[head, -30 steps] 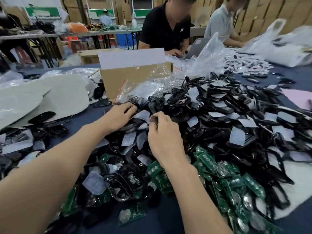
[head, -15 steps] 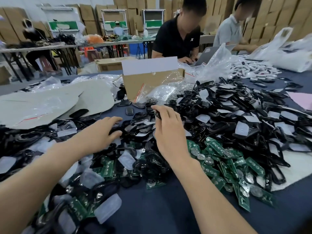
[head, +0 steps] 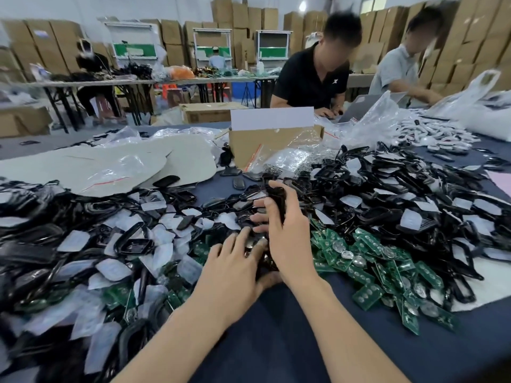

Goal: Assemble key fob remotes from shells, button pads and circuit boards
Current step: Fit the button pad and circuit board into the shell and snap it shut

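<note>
- Grip: the right hand is curled round a black shell, holding it upright by its long edges above the heap, thumb side toward the camera; the shell's top end shows above the fingers.
- Left hand: fingers spread and laid flat on the black parts just beside the right wrist, pinching nothing that I can see.
- Handling, as a judgement: the shell looks like thin moulded plastic, light and stiff, with a glossy face that could slide under a loose hold. Gripping across the edges, as now, leaves the hollow side free for a pad and a board.
- Green circuit boards lie in a drift just right of the hands, each seeming to carry a round metal cell. They are likely rigid but delicate; take one by its rim, not by the components.
- Loose shells pile up beyond the boards, mixed with small white packets whose contents are too small to tell.
- Beneath it all is a dark blue table cover; a cardboard box and clear plastic bags stand well behind.
</note>
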Motion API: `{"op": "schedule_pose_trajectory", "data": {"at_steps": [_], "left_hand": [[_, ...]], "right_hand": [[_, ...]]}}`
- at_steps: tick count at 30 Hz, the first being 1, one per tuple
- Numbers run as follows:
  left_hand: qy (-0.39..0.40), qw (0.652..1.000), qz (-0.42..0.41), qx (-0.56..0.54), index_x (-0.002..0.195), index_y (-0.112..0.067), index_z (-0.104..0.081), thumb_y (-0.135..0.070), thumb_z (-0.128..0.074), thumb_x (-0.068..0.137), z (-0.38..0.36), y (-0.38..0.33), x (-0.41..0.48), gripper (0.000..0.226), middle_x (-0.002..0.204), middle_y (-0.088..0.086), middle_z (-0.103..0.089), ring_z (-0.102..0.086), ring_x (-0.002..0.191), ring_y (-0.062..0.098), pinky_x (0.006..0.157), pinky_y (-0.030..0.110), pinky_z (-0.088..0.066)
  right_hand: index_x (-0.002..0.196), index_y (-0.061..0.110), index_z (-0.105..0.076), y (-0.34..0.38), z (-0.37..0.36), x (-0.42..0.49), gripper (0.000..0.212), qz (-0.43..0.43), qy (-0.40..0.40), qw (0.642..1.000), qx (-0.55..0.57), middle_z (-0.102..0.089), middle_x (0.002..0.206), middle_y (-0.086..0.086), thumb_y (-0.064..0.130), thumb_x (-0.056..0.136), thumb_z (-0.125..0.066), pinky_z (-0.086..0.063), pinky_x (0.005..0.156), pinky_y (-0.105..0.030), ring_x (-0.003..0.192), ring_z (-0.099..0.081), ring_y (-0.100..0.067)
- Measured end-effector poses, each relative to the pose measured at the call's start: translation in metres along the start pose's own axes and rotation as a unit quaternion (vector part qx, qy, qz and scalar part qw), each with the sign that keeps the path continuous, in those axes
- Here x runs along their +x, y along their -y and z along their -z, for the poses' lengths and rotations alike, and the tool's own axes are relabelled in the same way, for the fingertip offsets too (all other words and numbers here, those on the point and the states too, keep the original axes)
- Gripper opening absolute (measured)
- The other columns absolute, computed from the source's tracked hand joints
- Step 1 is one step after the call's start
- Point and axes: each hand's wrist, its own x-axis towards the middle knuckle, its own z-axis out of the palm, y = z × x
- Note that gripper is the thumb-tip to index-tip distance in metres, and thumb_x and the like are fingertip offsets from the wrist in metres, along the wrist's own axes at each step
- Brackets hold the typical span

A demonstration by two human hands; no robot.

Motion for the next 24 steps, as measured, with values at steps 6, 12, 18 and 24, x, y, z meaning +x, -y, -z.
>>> {"op": "schedule_pose_trajectory", "data": {"at_steps": [6,12,18,24], "left_hand": [[-0.001,0.996,-0.064,0.06,0.126,-0.017,-0.065,-0.056,-0.048,0.095,0.007,-0.008,-0.003,0.052,0.143,0.012,-0.054,-0.06,0.12,0.028,0.09,0.04,-0.051],[-0.028,0.996,-0.033,-0.072,0.116,-0.032,-0.052,-0.055,-0.039,0.101,0.004,0.013,-0.012,0.03,0.143,-0.014,-0.034,-0.043,0.127,0.01,0.101,0.03,-0.037],[-0.08,0.992,-0.054,-0.079,0.095,-0.026,-0.065,-0.02,-0.077,0.083,0.006,0.019,-0.031,0.018,0.112,-0.007,-0.06,-0.065,0.084,0.011,0.067,0.027,-0.052],[-0.103,0.993,0.031,0.04,0.097,-0.019,-0.072,-0.017,-0.078,0.076,0.01,0.014,-0.029,0.022,0.113,0.004,-0.068,-0.065,0.108,0.028,0.091,0.045,-0.051]], "right_hand": [[0.12,0.032,-0.058,0.001,0.015,0.012,0.017,-0.111,-0.118,0.964,0.209,-0.066,0.102,-0.004,0.025,0.107,-0.049,-0.057,0.056,-0.022,0.072,-0.076,-0.019],[0.136,0.009,-0.045,-0.005,0.021,0.022,0.028,-0.235,-0.146,0.875,0.398,-0.061,0.095,-0.011,0.013,0.108,-0.041,-0.056,0.057,-0.021,0.07,-0.074,-0.018],[0.159,0.02,-0.02,0.001,0.019,0.023,0.072,-0.234,-0.078,0.89,0.384,-0.062,0.106,-0.013,-0.017,0.099,-0.032,-0.059,0.076,-0.025,0.087,-0.075,-0.018],[0.157,0.029,-0.024,0.002,0.021,0.024,0.066,-0.212,-0.103,0.897,0.375,-0.067,0.122,-0.014,-0.006,0.104,-0.042,-0.06,0.082,-0.026,0.102,-0.074,-0.024]]}}
